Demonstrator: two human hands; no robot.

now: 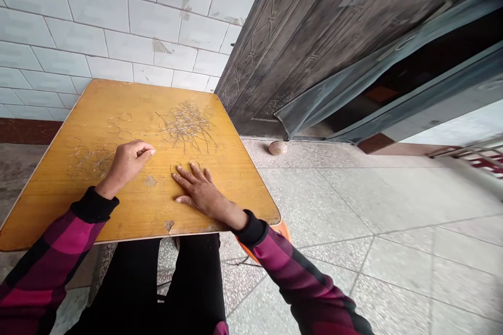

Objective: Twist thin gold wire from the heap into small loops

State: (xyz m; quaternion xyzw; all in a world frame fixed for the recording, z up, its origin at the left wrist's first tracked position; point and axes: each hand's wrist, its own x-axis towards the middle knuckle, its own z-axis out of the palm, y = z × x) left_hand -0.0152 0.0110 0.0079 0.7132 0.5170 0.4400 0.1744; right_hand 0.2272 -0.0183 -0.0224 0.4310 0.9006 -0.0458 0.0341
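- The left hand (129, 165) rests left of the centre of a yellow wood-veneer desk (223, 178), with thumb and fingertips drawn together in a pinch. Any strand between them would be too fine to see, so I cannot tell whether it holds anything.
- The right hand (202, 192) lies flat towards the desk's near edge, its fingers spread apart and clamped on nothing. Its fingertips are just below two small loops of thin pale wire (183, 166).
- A large tangle of thin pale wire loops (186, 128) sits at the middle of the far edge.
- A looser spread of thin pale wire loops (91, 162) lies just beside the left hand, towards the left edge.
- A few separate pale wire rings (119, 125) lie between that spread and the far edge.
- Risk: the loops lie close together, so a careless sweep of the left hand or its black knit cuff (94, 207) could snag them and merge the groups.
- Risk: lifting the right hand quickly could drag the nearby loops out of place.
- Risk: a rough, worn patch in the veneer (150, 180) could catch fine wire sliding across it.
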